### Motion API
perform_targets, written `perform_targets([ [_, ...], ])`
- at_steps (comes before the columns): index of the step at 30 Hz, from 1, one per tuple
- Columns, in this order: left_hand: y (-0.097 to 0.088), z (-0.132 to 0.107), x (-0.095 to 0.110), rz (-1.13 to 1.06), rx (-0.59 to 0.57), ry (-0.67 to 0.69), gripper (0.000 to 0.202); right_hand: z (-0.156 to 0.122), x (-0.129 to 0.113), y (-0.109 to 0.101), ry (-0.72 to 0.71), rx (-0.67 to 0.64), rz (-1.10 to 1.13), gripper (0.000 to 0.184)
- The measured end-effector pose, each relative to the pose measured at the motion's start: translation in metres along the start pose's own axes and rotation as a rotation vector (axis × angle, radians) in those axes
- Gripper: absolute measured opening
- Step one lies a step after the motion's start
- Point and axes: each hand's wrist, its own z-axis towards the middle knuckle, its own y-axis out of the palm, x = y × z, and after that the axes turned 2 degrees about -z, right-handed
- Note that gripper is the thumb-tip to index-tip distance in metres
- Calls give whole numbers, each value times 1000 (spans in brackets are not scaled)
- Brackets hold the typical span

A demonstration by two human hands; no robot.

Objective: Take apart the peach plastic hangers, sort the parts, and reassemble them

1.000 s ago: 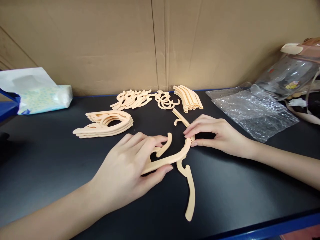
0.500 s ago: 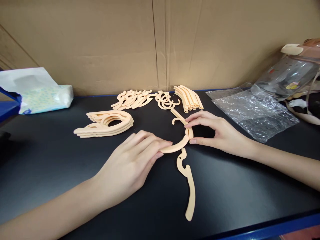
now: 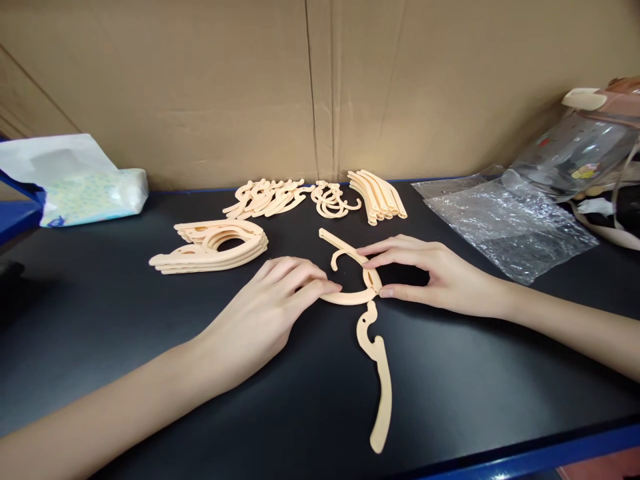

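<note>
My left hand (image 3: 270, 313) lies on the black table with its fingers closed on the left end of a curved peach plastic hanger arm (image 3: 350, 297). My right hand (image 3: 430, 273) pinches the joint where that arm meets a straight peach piece with a hook (image 3: 343, 250). A third peach arm (image 3: 380, 373) lies loose on the table just below the joint, pointing toward the near edge.
A stack of assembled peach hangers (image 3: 215, 245) sits at the left. Piles of loose peach parts (image 3: 310, 197) lie along the cardboard back wall. A tissue pack (image 3: 85, 190) is far left; clear plastic bags (image 3: 510, 223) lie at the right. A blue table edge (image 3: 550, 457) runs in front.
The curved arm has been folded down flat and drawn leftward; my left hand has slid from on top of it to its left end. The hooked piece has swung left.
</note>
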Motion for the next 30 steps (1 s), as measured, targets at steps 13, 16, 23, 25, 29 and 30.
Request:
perform_targets([
  [13, -1, 0, -2, 210, 102, -35, 29, -3, -1, 4, -138, -16, -130, 17],
  [16, -2, 1, -1, 247, 94, -18, 29, -4, -5, 4, -206, -3, -228, 18],
  [23, -4, 3, -1, 263, 79, -19, 34, -12, -26, 10, -512, -35, -371, 38],
  [25, -4, 3, -1, 262, 67, -27, 34, -14, -29, 12, -522, -67, -355, 41],
  [29, -4, 1, -1, 243, 63, -63, 32, -13, -26, 13, -452, -24, -346, 38],
  [30, -4, 1, -1, 235, 60, -76, 31, -12, -24, 13, -430, -8, -360, 35],
])
